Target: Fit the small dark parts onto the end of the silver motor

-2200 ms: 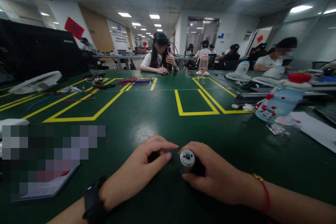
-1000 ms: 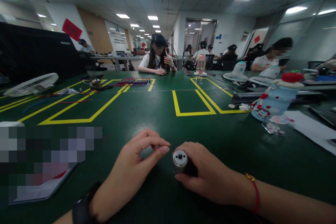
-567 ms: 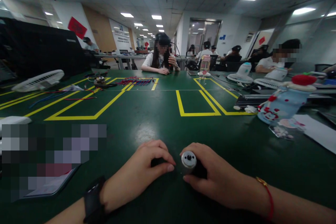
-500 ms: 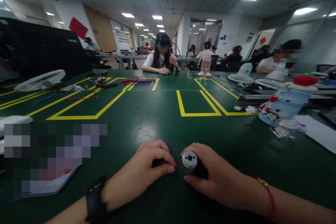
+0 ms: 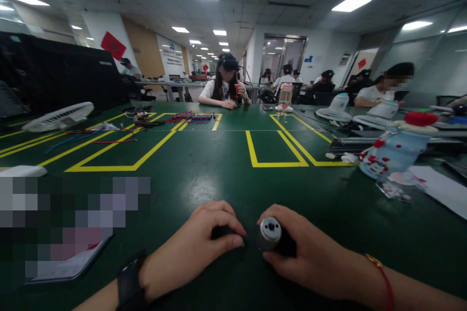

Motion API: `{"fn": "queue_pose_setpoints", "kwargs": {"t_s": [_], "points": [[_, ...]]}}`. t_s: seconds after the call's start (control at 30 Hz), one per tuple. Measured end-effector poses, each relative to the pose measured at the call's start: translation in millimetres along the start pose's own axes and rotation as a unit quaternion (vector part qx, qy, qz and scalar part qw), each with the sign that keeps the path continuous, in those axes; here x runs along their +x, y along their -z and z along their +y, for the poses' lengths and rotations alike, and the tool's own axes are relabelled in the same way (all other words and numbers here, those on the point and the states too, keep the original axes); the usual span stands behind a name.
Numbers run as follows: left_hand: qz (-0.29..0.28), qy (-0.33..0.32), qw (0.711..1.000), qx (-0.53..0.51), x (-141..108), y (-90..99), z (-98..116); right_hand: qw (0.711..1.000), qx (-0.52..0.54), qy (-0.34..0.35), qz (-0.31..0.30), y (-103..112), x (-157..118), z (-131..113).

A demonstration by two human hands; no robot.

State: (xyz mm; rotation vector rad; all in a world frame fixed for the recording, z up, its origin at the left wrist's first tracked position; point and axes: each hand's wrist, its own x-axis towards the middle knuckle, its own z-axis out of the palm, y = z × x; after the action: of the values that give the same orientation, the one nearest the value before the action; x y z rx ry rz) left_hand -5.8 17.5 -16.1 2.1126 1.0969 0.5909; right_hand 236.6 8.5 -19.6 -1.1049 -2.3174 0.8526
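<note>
My right hand (image 5: 310,252) is wrapped round the side of a silver metal cylinder (image 5: 270,231) that looks like a small motor. Its round end faces up, with a dark centre hole and smaller holes beside it. The palm hides the cylinder's far side. Left of it, my left hand (image 5: 215,233) rests low over the table with loosely curled fingers. A gap shows between its thumb and forefinger, and nothing is seen in it. The two hands are a short way apart.
The green table (image 5: 204,155) carries yellow tape outlines. A blurred-out phone (image 5: 73,272) lies at left, with wires (image 5: 193,117) farther back. At right are a blue bottle (image 5: 397,150), white paper (image 5: 441,189) and white fans (image 5: 335,107). A person (image 5: 226,82) sits opposite.
My right hand and the metal cylinder have shifted slightly right and lower in view. My left hand keeps nearly the same pose. The whole scene sits a little lower.
</note>
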Motion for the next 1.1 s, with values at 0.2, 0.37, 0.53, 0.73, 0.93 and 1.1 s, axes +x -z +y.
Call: {"fn": "queue_pose_setpoints", "kwargs": {"t_s": [0.2, 0.37, 0.53, 0.73, 0.93, 1.1], "points": [[0.032, 0.020, 0.998, -0.046, 2.0, 1.8, 0.5, 1.000, 0.003, -0.004, 0.009, -1.1, -0.5, 0.3], [0.137, 0.113, 0.979, -0.101, 4.0, 5.7, -7.1, 1.000, -0.003, -0.001, 0.013, 0.4, -0.5, -1.1], [0.144, 0.122, 0.973, -0.131, 3.9, 5.8, -8.7, 1.000, 0.001, 0.000, 0.011, 0.5, -1.0, -0.4], [0.120, 0.115, 0.978, -0.128, 3.7, 2.1, -8.2, 1.000, 0.002, -0.004, 0.006, 0.8, -0.7, 1.0], [0.111, 0.113, 0.980, -0.121, 3.2, 2.5, -5.5, 1.000, 0.000, -0.004, 0.006, 1.9, -0.7, -0.5], [0.107, 0.110, 0.983, -0.104, 2.6, 2.6, -0.9, 1.000, 0.004, 0.001, 0.008, 1.9, -1.7, 0.2]]}}
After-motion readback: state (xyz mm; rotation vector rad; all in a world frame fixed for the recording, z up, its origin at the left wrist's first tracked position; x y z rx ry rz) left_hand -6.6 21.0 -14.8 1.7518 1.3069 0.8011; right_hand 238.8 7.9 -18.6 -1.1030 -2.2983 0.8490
